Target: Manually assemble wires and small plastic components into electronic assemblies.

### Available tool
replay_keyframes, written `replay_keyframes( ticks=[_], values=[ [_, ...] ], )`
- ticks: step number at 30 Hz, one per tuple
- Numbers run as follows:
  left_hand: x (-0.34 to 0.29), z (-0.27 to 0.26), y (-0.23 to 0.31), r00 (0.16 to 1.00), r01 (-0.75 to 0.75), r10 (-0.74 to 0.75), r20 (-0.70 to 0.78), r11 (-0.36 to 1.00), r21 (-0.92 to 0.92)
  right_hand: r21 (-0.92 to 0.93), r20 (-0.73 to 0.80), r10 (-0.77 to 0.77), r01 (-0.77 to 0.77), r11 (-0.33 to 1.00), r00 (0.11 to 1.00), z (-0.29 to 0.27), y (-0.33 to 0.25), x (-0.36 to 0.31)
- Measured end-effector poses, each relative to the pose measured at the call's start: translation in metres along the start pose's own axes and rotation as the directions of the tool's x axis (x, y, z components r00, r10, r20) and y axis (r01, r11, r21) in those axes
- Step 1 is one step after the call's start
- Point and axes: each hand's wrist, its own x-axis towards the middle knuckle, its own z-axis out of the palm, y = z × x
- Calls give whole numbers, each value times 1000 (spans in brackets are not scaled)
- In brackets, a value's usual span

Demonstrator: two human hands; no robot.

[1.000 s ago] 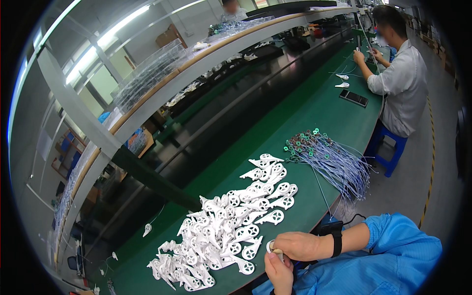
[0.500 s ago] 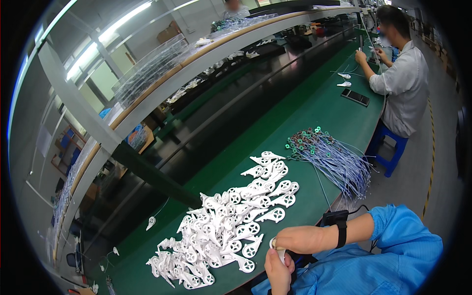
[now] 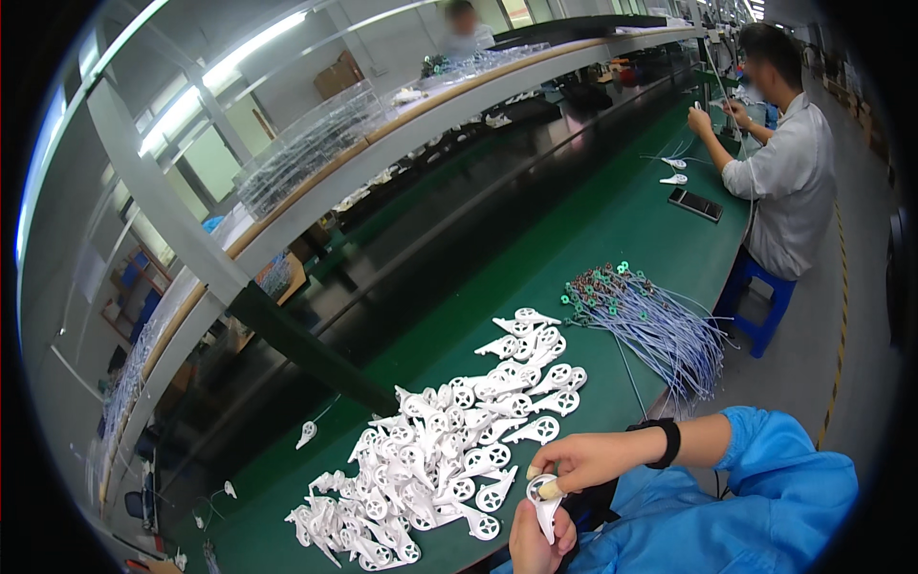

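Close to the table's front edge, my left hand [image 3: 537,543] is closed around the narrow body of a white plastic housing [image 3: 545,512] with a round, open ring at its top. My right hand [image 3: 593,462] reaches in from the right and pinches that ring between thumb and finger. Pale yellowish covers sit on its fingertips. A small dark bit shows inside the ring, too small to name. Just left of my hands lies a large heap of similar white housings [image 3: 421,450], each with a spoked round end and a tapered tail.
A bundle of bluish-white wires [image 3: 669,340] with green and brown ring ends lies right of the heap. Beyond it is a black phone [image 3: 695,204]. A co-worker [image 3: 789,163] sits farther along the green table [image 3: 564,230]. A post [image 3: 306,340] rises behind the heap.
My right hand's fingers have lifted and opened out somewhat at the ring, so more of the housing shows. The view has shifted slightly.
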Motion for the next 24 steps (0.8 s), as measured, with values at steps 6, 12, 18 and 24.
replay_keyframes(
  ticks=[6, 12, 18, 24],
  values=[
    [-10, -24, 27, 876, -437, 425, -228, 900, -3, 208, -255, -197, 253, 945, 947, -80, -46, 58],
    [-19, -37, 44, 773, -528, 540, -333, 839, 133, 204, -769, -113, 409, 890, 629, -158, -83, 14],
    [18, -11, 54, 838, -414, 538, -91, 736, 536, 208, -848, -53, 422, 882, 528, -170, -20, -80],
    [139, 44, 84, 807, -482, 484, 338, 209, 851, 153, -903, -33, 392, 907, 428, -153, 20, -167]
  ],
)
